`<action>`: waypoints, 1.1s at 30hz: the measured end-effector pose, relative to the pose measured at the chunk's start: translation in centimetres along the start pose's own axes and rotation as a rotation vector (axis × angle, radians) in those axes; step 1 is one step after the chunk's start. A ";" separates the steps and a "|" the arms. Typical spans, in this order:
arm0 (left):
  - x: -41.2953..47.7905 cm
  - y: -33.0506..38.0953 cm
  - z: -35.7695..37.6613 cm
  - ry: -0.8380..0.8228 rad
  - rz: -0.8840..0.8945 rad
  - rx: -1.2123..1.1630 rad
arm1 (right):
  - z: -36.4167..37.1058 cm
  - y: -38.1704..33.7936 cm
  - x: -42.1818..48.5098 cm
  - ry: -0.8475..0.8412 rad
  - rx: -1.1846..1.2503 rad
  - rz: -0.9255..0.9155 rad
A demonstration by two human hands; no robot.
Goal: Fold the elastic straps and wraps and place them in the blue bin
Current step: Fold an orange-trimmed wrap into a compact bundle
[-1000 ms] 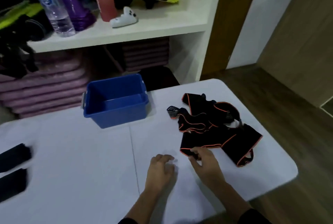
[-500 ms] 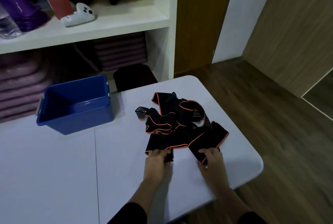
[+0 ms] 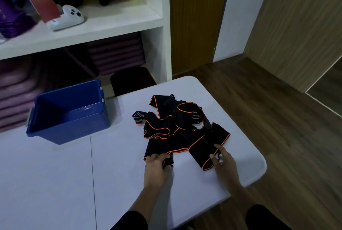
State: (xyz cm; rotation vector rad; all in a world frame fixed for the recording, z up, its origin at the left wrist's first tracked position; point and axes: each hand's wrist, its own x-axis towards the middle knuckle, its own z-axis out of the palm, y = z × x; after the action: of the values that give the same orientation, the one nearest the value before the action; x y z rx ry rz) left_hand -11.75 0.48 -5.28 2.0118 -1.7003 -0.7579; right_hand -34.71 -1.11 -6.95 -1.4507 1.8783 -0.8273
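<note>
A tangled heap of black elastic straps with orange edging (image 3: 177, 127) lies on the right half of the white table (image 3: 120, 174). My left hand (image 3: 157, 168) grips the near left end of a strap, fingers curled over its edge. My right hand (image 3: 223, 163) pinches the near right end of a wide wrap, thumb and fingers around its orange rim. The blue bin (image 3: 68, 115) stands to the left of the heap, at the table's far side, and looks empty.
Behind the table, a white shelf unit (image 3: 153, 26) holds a white game controller (image 3: 64, 18), bottles and coloured mats. A dark stool (image 3: 131, 79) sits between shelf and table. The table's right edge drops to a wooden floor (image 3: 277, 118).
The view swung right, off the black pieces at the table's left. My left hand moved from the bare table onto the strap's left end; my right hand shifted to the wrap's right end.
</note>
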 end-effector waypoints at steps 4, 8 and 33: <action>-0.5 0.3 0.0 -0.003 -0.027 -0.063 | 0.2 -0.3 0.0 0.024 0.036 0.046; -0.4 0.4 0.3 0.010 -0.021 -0.065 | 0.3 -0.3 0.0 0.062 0.107 0.092; 1.1 14.0 -13.1 0.320 0.149 -0.800 | -10.4 -20.4 4.7 0.216 0.212 -0.677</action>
State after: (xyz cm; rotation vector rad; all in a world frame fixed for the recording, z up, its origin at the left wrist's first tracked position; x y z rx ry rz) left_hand -14.05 -3.66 13.32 1.3427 -1.0949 -0.8324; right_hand -31.83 -8.69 14.97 -1.9408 1.3696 -1.4966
